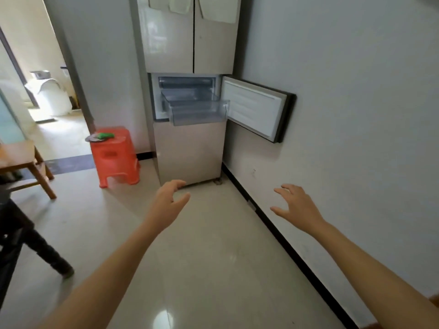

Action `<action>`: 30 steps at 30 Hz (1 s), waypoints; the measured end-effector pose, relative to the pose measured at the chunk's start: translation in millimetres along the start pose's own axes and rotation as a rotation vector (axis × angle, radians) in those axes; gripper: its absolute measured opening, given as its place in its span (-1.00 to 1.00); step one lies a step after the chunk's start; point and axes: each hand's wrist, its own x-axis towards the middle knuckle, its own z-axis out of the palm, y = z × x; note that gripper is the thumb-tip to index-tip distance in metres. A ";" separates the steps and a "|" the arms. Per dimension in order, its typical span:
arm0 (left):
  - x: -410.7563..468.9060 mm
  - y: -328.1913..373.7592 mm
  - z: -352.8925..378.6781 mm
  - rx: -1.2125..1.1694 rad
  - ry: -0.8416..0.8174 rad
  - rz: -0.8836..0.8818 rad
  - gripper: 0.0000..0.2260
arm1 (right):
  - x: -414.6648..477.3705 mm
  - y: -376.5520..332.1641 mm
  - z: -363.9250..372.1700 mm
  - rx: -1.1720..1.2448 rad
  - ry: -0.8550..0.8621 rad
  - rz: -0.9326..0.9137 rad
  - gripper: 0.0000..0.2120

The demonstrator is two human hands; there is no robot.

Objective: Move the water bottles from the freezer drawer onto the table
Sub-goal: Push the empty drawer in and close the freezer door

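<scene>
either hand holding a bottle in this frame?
No: the left hand and right hand are both empty with fingers spread, held out short of the pulled-out freezer drawer.

Orange stool (114, 160) bears a plate (91, 139) — green thing (106, 135) atop.

Left hand (169, 198) outstretched, fingers loosely curved, right hand (298, 205) spread, both bare

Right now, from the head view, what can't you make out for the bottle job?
- Freezer drawer contents: translucent front wall and distance hide any bottles, head view.
- Table: cut off by the left edge, top mostly unseen.
- Green thing on the red stool: too small, blurred.
</scene>
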 end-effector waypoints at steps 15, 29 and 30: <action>179.1 -65.5 59.4 0.065 0.167 -0.129 -0.73 | 238.3 48.0 40.7 0.010 -0.053 -0.198 -0.51; 360.1 -114.8 128.3 0.045 0.100 -0.224 -0.73 | 424.5 91.2 90.3 0.090 -0.184 -0.136 -0.51; 369.5 -117.9 132.7 0.058 0.101 -0.233 -0.73 | 437.0 95.7 93.5 0.093 -0.194 -0.133 -0.51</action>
